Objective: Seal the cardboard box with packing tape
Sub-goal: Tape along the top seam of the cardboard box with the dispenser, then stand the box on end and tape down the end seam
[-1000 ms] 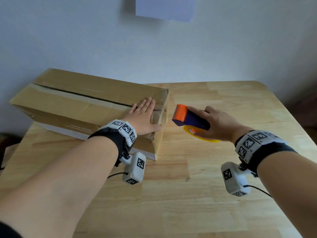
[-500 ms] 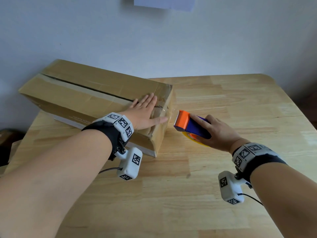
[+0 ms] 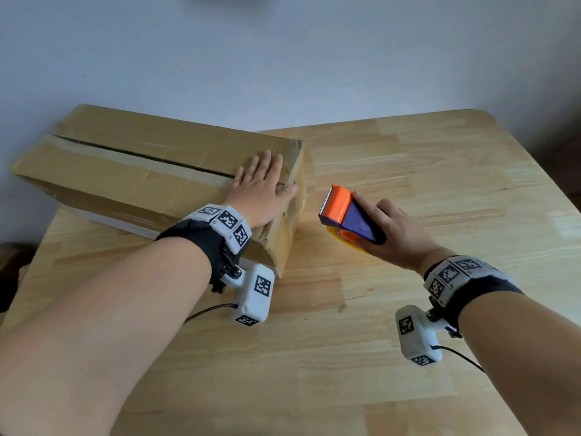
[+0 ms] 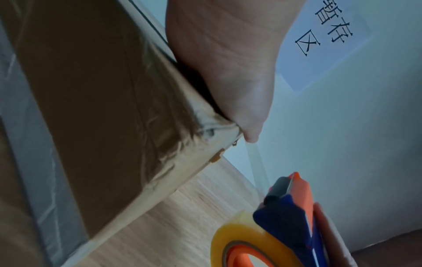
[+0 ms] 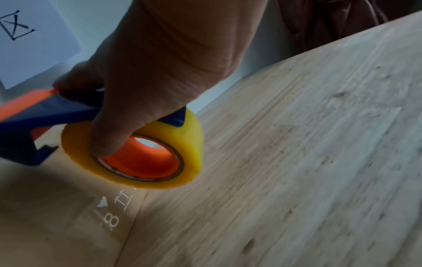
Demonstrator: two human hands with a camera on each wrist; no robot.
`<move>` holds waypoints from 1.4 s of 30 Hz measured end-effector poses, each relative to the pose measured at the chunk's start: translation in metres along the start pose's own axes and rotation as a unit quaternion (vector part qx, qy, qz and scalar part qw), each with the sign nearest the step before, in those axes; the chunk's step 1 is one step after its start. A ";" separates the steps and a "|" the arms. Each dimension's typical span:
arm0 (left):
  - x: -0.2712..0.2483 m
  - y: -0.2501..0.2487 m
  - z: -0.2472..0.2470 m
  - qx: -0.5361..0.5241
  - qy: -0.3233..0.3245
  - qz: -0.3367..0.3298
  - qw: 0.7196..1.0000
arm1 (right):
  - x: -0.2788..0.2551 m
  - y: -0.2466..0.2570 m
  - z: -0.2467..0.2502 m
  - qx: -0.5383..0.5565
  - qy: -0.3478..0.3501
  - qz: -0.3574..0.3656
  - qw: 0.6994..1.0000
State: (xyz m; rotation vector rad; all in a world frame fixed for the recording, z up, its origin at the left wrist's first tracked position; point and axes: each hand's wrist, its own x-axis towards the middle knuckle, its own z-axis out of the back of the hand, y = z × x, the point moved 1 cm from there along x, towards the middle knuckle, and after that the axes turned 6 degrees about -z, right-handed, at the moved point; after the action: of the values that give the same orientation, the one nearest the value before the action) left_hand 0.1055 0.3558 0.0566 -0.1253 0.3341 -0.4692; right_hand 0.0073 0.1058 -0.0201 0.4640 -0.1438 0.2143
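Note:
A long brown cardboard box (image 3: 132, 171) lies at the table's back left, its top flaps meeting along a dark seam. My left hand (image 3: 261, 187) presses flat on the box's right end, fingers straight, thumb at the corner (image 4: 248, 133). My right hand (image 3: 393, 231) grips an orange and blue tape dispenser (image 3: 349, 215) holding a yellowish tape roll (image 5: 137, 153), just right of the box's end. A clear strip of tape (image 4: 258, 169) stretches from the dispenser (image 4: 290, 204) to the box corner under my left thumb.
The wooden table (image 3: 408, 171) stretches to the right and front of the box. A pale wall rises behind, with a white paper sign (image 4: 331, 36) bearing printed characters. The box's end face (image 5: 45, 225) shows white print.
My right hand has pulled the dispenser a little away from the box's end, drawing tape out. My left hand stays pressed on the box top.

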 end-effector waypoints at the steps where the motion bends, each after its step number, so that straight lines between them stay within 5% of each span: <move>1: 0.000 0.000 0.001 0.002 0.004 -0.001 1.000 | -0.001 -0.003 0.000 -0.006 0.001 0.006 1.000; 7: 0.002 0.002 0.000 0.007 0.021 -0.001 1.000 | -0.013 -0.011 0.013 -0.078 0.098 -0.062 0.990; 17: 0.002 -0.002 0.000 0.004 0.008 0.009 1.000 | 0.057 0.055 0.042 -0.167 0.255 -0.121 0.945; 27: 0.001 -0.003 0.004 -0.002 0.020 0.010 1.000 | 0.088 0.082 0.034 -0.197 0.322 -0.166 0.911; 31: -0.001 -0.008 0.007 0.013 0.027 0.012 0.999 | 0.060 0.052 0.042 -0.315 0.336 -0.190 0.867; 35: 0.004 -0.030 0.009 0.071 -0.009 0.045 0.996 | 0.038 0.011 0.054 -0.008 0.198 -0.312 0.929; 42: 0.015 -0.061 -0.005 0.213 -0.025 0.086 0.973 | 0.019 -0.007 0.024 0.289 0.025 -0.394 0.872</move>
State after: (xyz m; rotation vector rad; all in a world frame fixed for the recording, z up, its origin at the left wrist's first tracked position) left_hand 0.0904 0.2949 0.0592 0.3079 0.1869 -0.3564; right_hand 0.0254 0.0922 0.0019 1.0733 0.1778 -0.5580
